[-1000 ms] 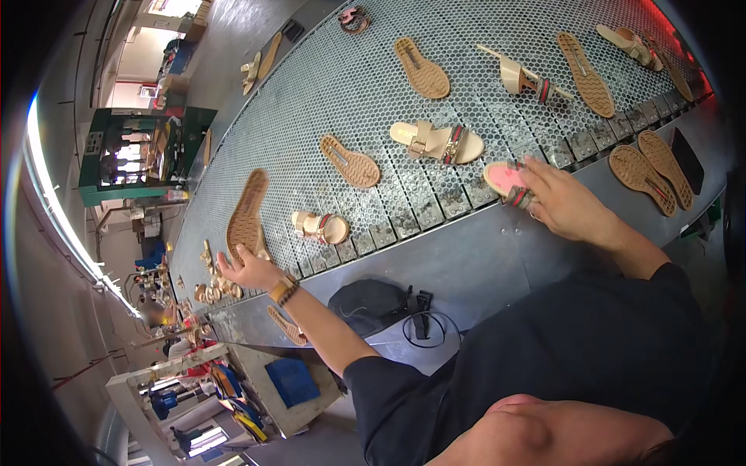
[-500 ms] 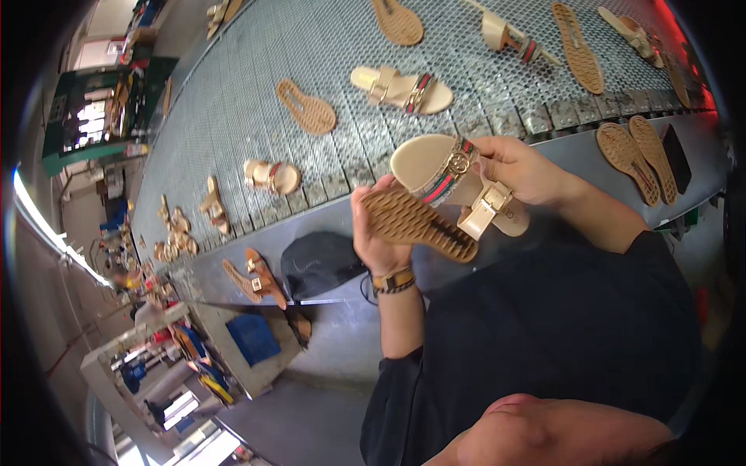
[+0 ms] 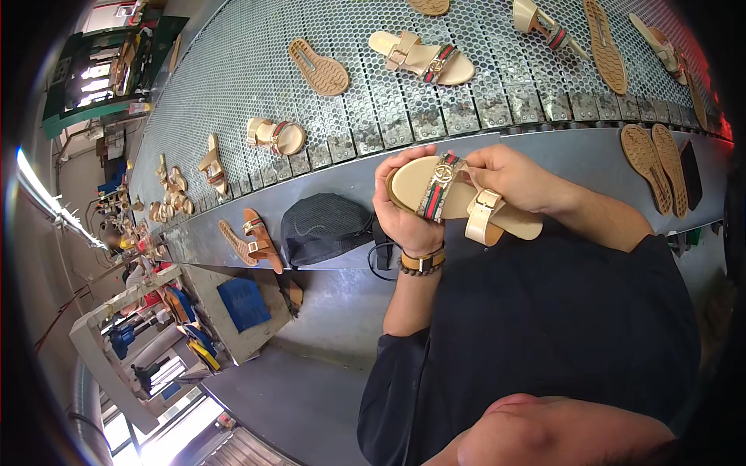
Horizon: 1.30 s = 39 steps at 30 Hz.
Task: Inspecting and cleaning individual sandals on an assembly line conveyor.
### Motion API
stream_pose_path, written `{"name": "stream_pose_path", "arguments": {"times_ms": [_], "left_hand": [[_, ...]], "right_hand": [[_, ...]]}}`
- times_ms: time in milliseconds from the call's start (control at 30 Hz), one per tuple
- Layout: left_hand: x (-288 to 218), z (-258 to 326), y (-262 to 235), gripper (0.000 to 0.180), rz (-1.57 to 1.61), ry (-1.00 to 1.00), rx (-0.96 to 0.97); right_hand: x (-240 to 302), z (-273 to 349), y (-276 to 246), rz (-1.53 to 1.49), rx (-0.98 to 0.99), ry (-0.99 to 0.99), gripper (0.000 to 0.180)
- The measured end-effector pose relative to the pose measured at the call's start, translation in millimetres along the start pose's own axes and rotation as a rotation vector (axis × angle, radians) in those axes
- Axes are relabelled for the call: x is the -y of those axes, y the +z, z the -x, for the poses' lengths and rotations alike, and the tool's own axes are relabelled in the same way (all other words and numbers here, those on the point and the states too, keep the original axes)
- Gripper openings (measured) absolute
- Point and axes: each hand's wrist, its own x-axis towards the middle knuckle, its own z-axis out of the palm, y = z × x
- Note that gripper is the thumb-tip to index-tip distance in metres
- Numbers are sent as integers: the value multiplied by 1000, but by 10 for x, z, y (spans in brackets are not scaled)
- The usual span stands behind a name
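In my right hand [image 3: 509, 179] is a beige sandal [image 3: 412, 184], gripped at its inner side between the two straps. It has a striped front strap with a round metal ornament and a buckled beige strap. My left hand [image 3: 410, 225] wraps the toe end from below, thumb and fingers on either side. Between that palm and the sandal lies a tan outsole, nearly all hidden, with only a thin rim showing at the toe. Whether sandal and outsole touch along their full length cannot be seen.
Beyond my hands, a metal mesh conveyor [image 3: 326, 124] carries sandals [image 3: 423, 58] and loose outsoles [image 3: 318, 68]. On the steel ledge sit a black mesh cap [image 3: 325, 225], a pair of brown sandals [image 3: 255, 239], and two tan outsoles [image 3: 646, 167] beside a dark flat object [image 3: 690, 180].
The outsole in my left hand, earlier apart with its textured underside showing, is now under the sandal. The sandal has turned toward level. The whole view has shifted slightly.
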Motion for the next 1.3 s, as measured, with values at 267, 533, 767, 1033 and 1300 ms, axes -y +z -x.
{"name": "stream_pose_path", "arguments": {"times_ms": [267, 533, 767, 1033, 1300], "left_hand": [[44, 54, 68, 46, 104, -22, 73], [97, 112, 80, 46, 252, -84, 22], [153, 169, 221, 45, 40, 10, 70], [246, 196, 275, 45, 92, -12, 67], [287, 201, 321, 43, 56, -13, 36]], "right_hand": [[0, 98, -26, -47, 11, 12, 24], [8, 197, -124, -70, 88, 2, 22], [2, 258, -132, -20, 20, 2, 23], [-3, 272, -242, 179, 30, -93, 28], [48, 278, -345, 215, 57, -92, 25]]}}
